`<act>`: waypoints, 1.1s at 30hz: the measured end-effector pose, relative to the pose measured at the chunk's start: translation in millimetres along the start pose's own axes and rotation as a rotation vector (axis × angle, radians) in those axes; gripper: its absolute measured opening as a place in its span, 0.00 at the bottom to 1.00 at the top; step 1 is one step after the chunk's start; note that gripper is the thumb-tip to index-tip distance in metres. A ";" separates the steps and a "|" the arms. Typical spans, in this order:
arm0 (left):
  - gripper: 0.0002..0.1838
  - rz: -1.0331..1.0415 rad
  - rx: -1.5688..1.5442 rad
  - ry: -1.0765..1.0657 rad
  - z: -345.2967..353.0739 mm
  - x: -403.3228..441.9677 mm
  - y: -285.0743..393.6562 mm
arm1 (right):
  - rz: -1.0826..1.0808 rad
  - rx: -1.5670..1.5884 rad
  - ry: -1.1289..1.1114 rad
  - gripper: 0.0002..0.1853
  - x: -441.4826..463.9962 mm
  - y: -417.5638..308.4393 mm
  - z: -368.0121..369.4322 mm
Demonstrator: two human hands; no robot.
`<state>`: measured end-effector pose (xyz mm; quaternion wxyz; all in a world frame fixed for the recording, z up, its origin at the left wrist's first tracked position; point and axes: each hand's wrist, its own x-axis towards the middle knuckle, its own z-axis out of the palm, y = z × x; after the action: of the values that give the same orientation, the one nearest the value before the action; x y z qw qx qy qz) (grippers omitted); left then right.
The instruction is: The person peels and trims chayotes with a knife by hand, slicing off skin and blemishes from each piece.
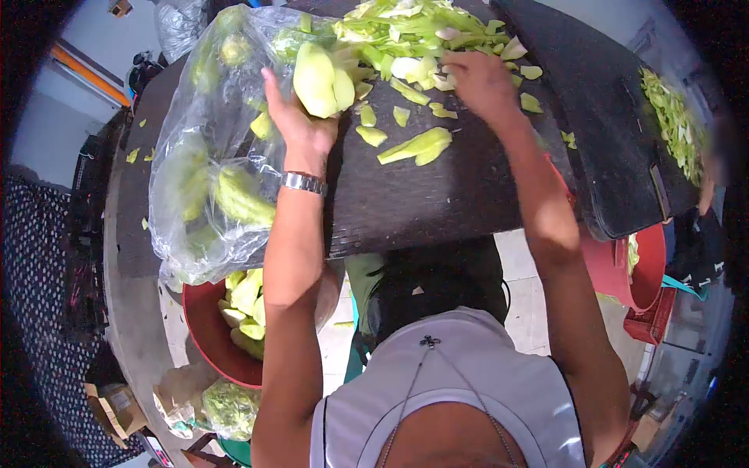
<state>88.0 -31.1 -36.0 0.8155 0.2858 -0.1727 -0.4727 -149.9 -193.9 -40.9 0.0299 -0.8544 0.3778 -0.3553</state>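
In my left hand (306,129), palm turned up, rests a peeled, pale green, pear-shaped vegetable (314,82) that looks like a chayote; a second rounded pale piece sits against it. My right hand (485,84) is at the front edge of a heap of green shreds (421,30), fingertips together at some whitish pieces (415,70). Whatever is between those fingertips is hidden. A clear plastic bag (175,210) with several green vegetables inside lies beside my left forearm. Cut slices (417,147) lie on the dark table (421,203) between my hands.
A dark board (581,101) lies at the right, with more green shreds (675,129) beyond it. Below the table's left edge stands a red bucket (203,324) of pale green pieces. Another red bucket (646,269) is at the lower right. A blurred person's hand shows at far right.
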 end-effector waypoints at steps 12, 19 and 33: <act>0.51 -0.105 -0.207 -0.116 -6.2 -4.1 0.0 | 0.035 -0.340 -0.046 0.24 -160.9 55.9 -109.5; 0.47 -0.040 -0.251 -0.011 -3.0 -2.4 1.3 | 0.263 -0.609 -0.048 0.22 -173.1 55.4 -114.6; 0.39 -0.023 -0.260 0.094 -14.7 6.6 -1.4 | 0.175 -0.362 -0.106 0.15 -118.7 28.3 -136.5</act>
<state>98.4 -33.0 -48.2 0.8474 0.2016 -0.0685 -0.4864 -308.4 -105.2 -17.5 -0.0738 -0.8273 0.5061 -0.2324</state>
